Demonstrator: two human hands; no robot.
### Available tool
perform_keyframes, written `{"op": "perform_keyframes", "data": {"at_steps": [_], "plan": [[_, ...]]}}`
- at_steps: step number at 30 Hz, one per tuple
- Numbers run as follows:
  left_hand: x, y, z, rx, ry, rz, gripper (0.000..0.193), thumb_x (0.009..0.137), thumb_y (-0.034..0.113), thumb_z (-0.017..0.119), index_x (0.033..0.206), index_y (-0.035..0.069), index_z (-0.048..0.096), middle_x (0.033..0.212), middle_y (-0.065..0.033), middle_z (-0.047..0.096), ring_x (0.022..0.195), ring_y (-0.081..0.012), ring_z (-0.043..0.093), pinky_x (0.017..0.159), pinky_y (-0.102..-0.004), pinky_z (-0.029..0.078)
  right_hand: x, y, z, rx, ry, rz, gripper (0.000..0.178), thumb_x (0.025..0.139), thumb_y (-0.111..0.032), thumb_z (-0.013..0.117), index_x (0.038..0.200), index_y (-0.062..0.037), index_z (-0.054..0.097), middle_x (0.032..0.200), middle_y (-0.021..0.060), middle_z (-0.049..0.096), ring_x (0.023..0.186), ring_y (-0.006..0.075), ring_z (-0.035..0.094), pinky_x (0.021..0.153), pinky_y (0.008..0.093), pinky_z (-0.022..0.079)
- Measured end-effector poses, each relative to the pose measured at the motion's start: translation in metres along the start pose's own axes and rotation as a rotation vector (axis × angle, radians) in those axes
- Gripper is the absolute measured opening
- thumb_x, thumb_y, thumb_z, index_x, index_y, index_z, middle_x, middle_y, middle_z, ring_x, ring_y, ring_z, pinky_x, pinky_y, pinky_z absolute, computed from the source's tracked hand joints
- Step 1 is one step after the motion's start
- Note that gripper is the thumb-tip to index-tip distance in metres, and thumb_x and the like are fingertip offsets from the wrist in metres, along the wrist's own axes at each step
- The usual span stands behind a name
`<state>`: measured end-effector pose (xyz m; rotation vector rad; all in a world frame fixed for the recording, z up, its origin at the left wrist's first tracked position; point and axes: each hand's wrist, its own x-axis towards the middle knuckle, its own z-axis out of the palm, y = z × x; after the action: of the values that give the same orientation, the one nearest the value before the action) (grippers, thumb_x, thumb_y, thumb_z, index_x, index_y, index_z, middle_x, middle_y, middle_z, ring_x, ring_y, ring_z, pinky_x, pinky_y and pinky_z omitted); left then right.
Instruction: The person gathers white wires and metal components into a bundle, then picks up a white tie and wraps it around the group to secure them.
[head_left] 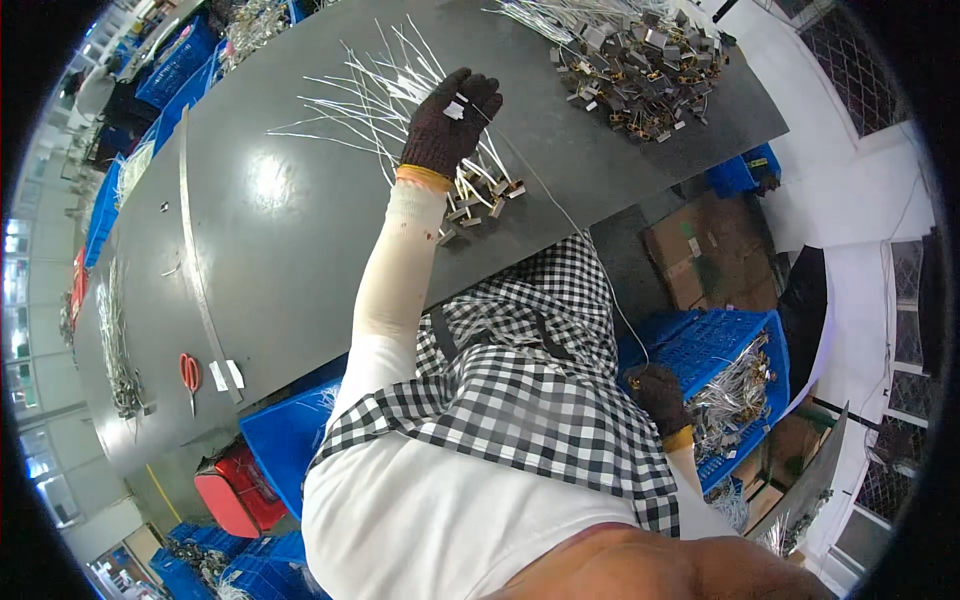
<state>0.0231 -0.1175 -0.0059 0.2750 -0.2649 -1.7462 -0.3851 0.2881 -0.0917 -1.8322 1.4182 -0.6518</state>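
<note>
My left hand [450,120], in a dark brown knitted glove, is closed above a bundle of white wires [365,105] on the grey table. A small white connector [454,110] shows between its fingers. Metal-ended pieces [480,195] of the bundle stick out beside my wrist. One thin white wire [560,205] stretches from my left hand past the table edge to my right hand [660,398]. That gloved hand is low at the right, closed at the wire's lower end, next to a blue basket [779,335] of wired parts. Its fingertips are partly hidden.
A heap of metal parts with wires [650,75] lies at the table's far right. On the left are a long steel ruler [192,250], red-handled scissors [190,372] and another wire bundle [115,340]. Cardboard [705,245] and a red stool-like object [228,498] stand below.
</note>
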Motion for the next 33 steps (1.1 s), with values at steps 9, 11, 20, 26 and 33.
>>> {"op": "perform_keyframes", "data": {"at_steps": [9, 11, 20, 26, 33], "plan": [[-0.015, 0.000, -0.006, 0.718, -0.185, 0.201, 0.035, 0.098, 0.003, 0.047, 0.131, -0.007, 0.043, 0.123, -0.0208, 0.058, 0.126, -0.0353, 0.051, 0.107, -0.0482, 0.045, 0.012, -0.016, -0.011, 0.308, 0.002, 0.199, 0.019, 0.084, -0.011, 0.062, 0.100, -0.0050, 0.071, 0.090, 0.0081, 0.068, 0.075, 0.0161, 0.062, 0.067, 0.0291, 0.050], [-0.019, 0.001, -0.001, 0.750, -0.201, 0.184, 0.035, 0.098, 0.004, 0.046, 0.132, -0.006, 0.043, 0.123, -0.0214, 0.057, 0.126, -0.0356, 0.050, 0.108, -0.0488, 0.044, 0.006, -0.012, -0.007, 0.715, 0.018, 0.545, 0.018, 0.084, -0.010, 0.062, 0.099, -0.0048, 0.071, 0.090, 0.0082, 0.069, 0.074, 0.0173, 0.062, 0.068, 0.0300, 0.051], [-0.032, 0.006, 0.016, 0.119, 0.042, 0.001, 0.036, 0.096, 0.009, 0.053, 0.129, -0.005, 0.047, 0.118, -0.0207, 0.060, 0.119, -0.0378, 0.055, 0.106, -0.0519, 0.045, 0.030, -0.027, -0.005, 0.812, -0.006, 0.696, 0.017, 0.078, -0.008, 0.065, 0.094, -0.0020, 0.069, 0.097, 0.0086, 0.070, 0.085, 0.0208, 0.065, 0.078, 0.0318, 0.053], [-0.035, 0.007, 0.014, 0.125, 0.012, -0.055, 0.037, 0.093, 0.013, 0.060, 0.125, -0.005, 0.052, 0.115, -0.0193, 0.061, 0.110, -0.0381, 0.059, 0.101, -0.0517, 0.049, 0.039, -0.026, -0.002, 0.615, -0.062, 0.525, 0.017, 0.084, -0.011, 0.058, 0.093, -0.0040, 0.071, 0.092, 0.0099, 0.069, 0.086, 0.0217, 0.066, 0.077, 0.0327, 0.053], [-0.039, 0.013, 0.008, 0.196, -0.043, -0.049, 0.035, 0.093, 0.006, 0.058, 0.126, -0.004, 0.052, 0.112, -0.0226, 0.063, 0.110, -0.0390, 0.061, 0.098, -0.0516, 0.051, 0.038, -0.019, -0.008, 0.152, -0.094, 0.172, 0.021, 0.083, -0.010, 0.062, 0.101, -0.0001, 0.068, 0.095, 0.0076, 0.069, 0.085, 0.0176, 0.063, 0.072, 0.0315, 0.051]]}}
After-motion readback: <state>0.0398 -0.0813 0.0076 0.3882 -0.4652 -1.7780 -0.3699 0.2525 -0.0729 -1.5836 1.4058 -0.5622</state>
